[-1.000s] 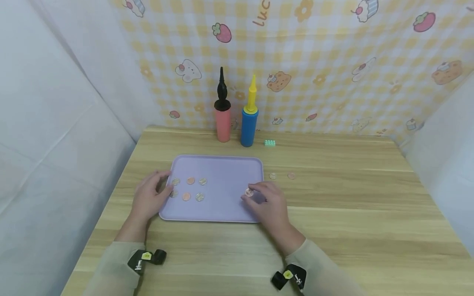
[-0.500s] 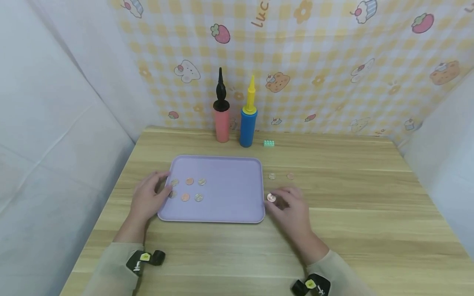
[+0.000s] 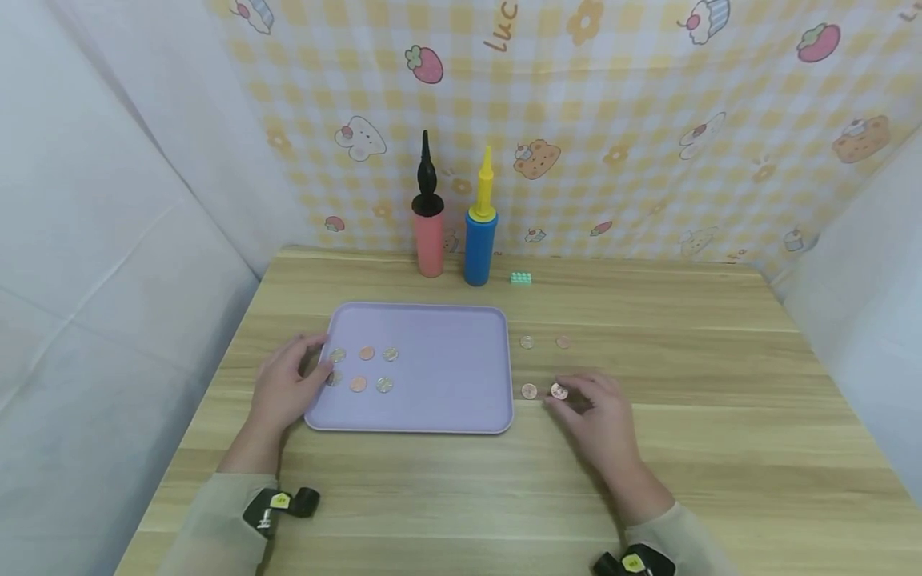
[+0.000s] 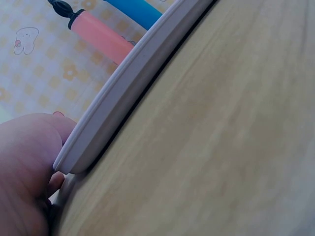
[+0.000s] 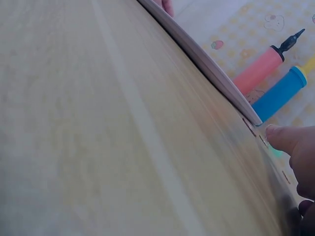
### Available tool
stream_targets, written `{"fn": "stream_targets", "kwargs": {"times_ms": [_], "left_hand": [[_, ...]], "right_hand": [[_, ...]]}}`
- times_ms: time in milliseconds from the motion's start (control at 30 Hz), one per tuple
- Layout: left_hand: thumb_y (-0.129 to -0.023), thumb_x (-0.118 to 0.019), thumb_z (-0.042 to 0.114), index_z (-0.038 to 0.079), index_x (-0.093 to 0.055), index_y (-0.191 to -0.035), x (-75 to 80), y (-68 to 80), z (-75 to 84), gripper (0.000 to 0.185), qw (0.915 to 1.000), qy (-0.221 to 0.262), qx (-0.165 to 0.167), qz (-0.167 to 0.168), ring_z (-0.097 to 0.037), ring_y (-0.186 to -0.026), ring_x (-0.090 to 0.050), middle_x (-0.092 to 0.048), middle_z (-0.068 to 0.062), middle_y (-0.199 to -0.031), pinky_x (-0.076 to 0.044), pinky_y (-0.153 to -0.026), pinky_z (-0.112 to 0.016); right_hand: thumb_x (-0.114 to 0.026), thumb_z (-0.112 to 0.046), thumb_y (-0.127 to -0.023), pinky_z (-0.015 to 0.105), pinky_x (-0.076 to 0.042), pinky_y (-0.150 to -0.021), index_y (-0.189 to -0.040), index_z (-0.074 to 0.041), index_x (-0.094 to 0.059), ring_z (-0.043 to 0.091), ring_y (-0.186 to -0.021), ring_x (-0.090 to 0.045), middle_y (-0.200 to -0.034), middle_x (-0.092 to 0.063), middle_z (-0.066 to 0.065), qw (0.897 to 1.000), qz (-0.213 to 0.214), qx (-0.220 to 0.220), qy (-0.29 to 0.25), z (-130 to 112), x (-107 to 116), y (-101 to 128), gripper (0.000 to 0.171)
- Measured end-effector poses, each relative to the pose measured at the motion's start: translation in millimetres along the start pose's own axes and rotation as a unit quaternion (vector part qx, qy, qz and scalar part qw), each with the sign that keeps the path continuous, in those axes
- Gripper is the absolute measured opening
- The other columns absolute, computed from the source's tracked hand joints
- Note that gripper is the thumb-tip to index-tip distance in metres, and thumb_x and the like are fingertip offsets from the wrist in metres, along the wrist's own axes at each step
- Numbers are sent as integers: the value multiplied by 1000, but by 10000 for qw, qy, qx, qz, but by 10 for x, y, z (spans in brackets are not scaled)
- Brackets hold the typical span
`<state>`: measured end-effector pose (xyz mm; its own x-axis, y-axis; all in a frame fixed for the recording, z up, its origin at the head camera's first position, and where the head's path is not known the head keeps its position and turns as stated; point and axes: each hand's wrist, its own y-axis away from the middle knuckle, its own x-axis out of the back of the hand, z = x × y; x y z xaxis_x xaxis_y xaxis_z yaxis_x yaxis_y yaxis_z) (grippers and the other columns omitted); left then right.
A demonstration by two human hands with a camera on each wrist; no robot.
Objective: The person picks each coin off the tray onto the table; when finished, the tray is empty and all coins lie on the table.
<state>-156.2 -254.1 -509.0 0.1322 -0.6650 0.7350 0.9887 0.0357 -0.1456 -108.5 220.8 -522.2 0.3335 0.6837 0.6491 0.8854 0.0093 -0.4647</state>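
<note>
In the head view, the right hand [image 3: 601, 416], right of the centre, pinches a coin [image 3: 559, 391] above the table [image 3: 446, 496]; the left hand [image 3: 284, 388], at left, rests relaxed fingers against the tray [image 3: 446, 344]. In the left wrist view, this tray crosses the upper left. In the right wrist view, a thumb [image 5: 283, 139] shows at the right edge.

Some coins [image 3: 358, 384] are gleaming coppery, the tray [image 3: 446, 360] is showing lilac, the cloth [image 3: 634, 88] is displaying yellow-and-white checks, one pump [image 3: 430, 244] is pairing pink with black, another pump [image 3: 479, 250] blue with yellow.
</note>
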Motion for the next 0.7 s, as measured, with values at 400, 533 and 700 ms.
{"fn": "stream_targets", "kwargs": {"times_ms": [400,533,700], "left_hand": [[-102,-69,21,4,-64,-142,-3,2,-21,44,10000,0,-49,54,-54,-150,-35,-54,-28,-154,-18,-121,-74],[-103,-69,22,4,-63,-142,-13,0,-35,44,10000,6,-61,54,-54,-150,-36,-54,-28,-154,-19,-121,-74],[-101,-69,18,4,-64,-142,-10,-4,-45,43,9999,42,-113,103,-53,-151,-35,-55,-27,-153,-18,-121,-74]], "right_hand": [[-98,-8,-73,46,-48,-88,-105,-8,-82,31,-102,-63,-100,-77,8,9994,-238,-213,157,42,58,34,36],[-98,-10,-74,48,-44,-93,-103,-7,-82,34,-103,-62,-99,-76,9,9989,-303,-258,254,51,74,44,33],[-98,-11,-74,46,-40,-93,-98,-6,-83,32,-95,-62,-91,-76,7,9990,-233,-45,390,63,102,54,29]]}}
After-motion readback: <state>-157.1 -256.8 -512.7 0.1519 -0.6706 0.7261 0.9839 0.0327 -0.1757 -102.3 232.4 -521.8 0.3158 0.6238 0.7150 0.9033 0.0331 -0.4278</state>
